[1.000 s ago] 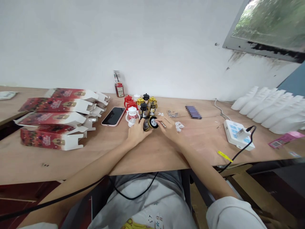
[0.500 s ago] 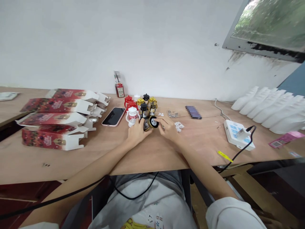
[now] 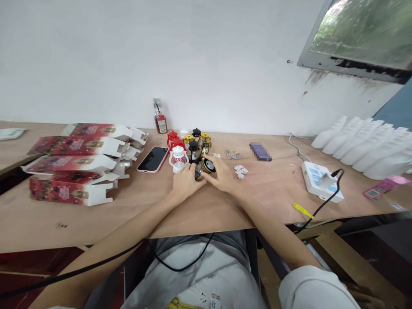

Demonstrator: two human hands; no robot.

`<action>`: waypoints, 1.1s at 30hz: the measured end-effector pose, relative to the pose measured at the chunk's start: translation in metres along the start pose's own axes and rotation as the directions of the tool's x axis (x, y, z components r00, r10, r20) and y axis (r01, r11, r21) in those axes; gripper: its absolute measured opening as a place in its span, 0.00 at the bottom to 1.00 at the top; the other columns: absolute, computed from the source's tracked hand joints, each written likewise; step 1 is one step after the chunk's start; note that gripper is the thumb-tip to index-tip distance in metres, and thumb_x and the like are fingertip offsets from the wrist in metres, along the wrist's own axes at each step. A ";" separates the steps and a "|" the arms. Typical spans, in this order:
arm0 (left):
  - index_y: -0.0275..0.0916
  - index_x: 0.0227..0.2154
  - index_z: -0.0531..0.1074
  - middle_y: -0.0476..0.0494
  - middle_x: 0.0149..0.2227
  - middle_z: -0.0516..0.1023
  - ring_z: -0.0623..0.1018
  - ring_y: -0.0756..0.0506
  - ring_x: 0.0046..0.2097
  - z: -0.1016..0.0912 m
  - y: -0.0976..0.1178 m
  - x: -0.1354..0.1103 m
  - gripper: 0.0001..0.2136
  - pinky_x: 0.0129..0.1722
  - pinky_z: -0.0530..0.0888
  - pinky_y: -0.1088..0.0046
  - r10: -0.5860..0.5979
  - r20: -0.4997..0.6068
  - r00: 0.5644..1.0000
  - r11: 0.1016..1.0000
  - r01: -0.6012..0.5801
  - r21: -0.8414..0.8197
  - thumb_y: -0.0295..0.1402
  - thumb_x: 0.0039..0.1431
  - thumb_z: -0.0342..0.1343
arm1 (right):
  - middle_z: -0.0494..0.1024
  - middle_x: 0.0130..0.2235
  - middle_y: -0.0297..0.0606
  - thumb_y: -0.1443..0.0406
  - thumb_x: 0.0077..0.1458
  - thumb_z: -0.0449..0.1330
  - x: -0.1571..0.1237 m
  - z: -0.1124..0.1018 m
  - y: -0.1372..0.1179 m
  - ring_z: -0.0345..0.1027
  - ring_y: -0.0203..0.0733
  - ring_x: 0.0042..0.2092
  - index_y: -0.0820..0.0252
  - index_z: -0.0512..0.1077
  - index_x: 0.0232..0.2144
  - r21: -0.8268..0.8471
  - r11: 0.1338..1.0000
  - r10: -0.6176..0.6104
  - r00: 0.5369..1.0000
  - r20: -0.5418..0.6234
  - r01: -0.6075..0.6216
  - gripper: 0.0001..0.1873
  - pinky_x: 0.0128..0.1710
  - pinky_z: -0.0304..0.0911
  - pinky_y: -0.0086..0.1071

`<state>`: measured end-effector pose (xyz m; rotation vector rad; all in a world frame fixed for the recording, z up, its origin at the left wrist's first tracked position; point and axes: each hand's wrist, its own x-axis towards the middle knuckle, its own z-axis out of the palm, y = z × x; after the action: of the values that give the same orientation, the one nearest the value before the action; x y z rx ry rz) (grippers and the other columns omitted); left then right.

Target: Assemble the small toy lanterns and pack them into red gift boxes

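Observation:
Both my hands grip one small black-and-gold lantern [image 3: 209,165], tipped on its side with its round black base toward the right. My left hand [image 3: 186,182] is closed around its clear body. My right hand [image 3: 223,175] wraps the base end, thumb below and fingers over the rim. Just behind my hands stand several small lanterns: a white lantern [image 3: 178,159], a red lantern [image 3: 173,137], a black lantern [image 3: 193,150] and a gold lantern [image 3: 205,143]. Right of them lie small metal screws or pins [image 3: 232,154] and a heap of small white pieces [image 3: 240,171].
Red printed boxes [image 3: 74,161] lie in a row at the left. A phone [image 3: 153,159] is left of the lanterns, a bottle [image 3: 161,122] behind. Rightward are a blurred-out dark phone-like slab [image 3: 260,151], a power strip [image 3: 322,182], a yellow tag [image 3: 303,210] and white bottle-like shapes [image 3: 380,146].
My right hand has gone from fingertips touching the lantern's base to wrapping around its base end. The left hand keeps its hold. The view has shifted slightly.

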<state>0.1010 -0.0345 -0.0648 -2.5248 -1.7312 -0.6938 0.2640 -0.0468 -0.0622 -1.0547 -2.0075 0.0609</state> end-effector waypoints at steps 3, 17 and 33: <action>0.35 0.45 0.65 0.37 0.41 0.76 0.73 0.36 0.47 0.001 -0.002 0.001 0.24 0.48 0.67 0.57 0.053 -0.123 0.991 0.997 -0.060 -0.054 0.46 0.49 0.57 | 0.72 0.48 0.43 0.53 0.55 0.55 0.002 0.005 0.007 0.66 0.46 0.50 0.57 0.63 0.50 0.176 0.966 0.204 0.977 -0.068 -0.189 0.23 0.51 0.60 0.42; 0.41 0.51 0.57 0.36 0.52 0.67 0.74 0.43 0.47 -0.006 -0.024 0.012 0.35 0.35 0.76 0.69 0.050 -0.351 0.935 0.718 -0.278 -0.638 0.46 0.41 0.65 | 0.74 0.45 0.38 0.54 0.36 0.70 0.008 -0.004 0.019 0.69 0.43 0.46 0.58 0.67 0.43 0.581 0.747 0.224 0.945 0.237 -0.323 0.31 0.46 0.65 0.37; 0.36 0.44 0.70 0.38 0.45 0.74 0.69 0.38 0.49 -0.092 -0.087 0.036 0.16 0.48 0.66 0.58 0.001 -0.367 0.930 0.968 0.092 0.236 0.38 0.59 0.46 | 0.78 0.43 0.41 0.56 0.34 0.71 0.001 0.021 0.029 0.72 0.46 0.44 0.62 0.72 0.44 0.310 0.835 0.382 0.885 0.266 -0.454 0.32 0.46 0.65 0.41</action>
<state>0.0021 0.0085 0.0098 -2.0407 -1.6319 -0.8262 0.2682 -0.0208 -0.0862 -1.2588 -1.7943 0.7729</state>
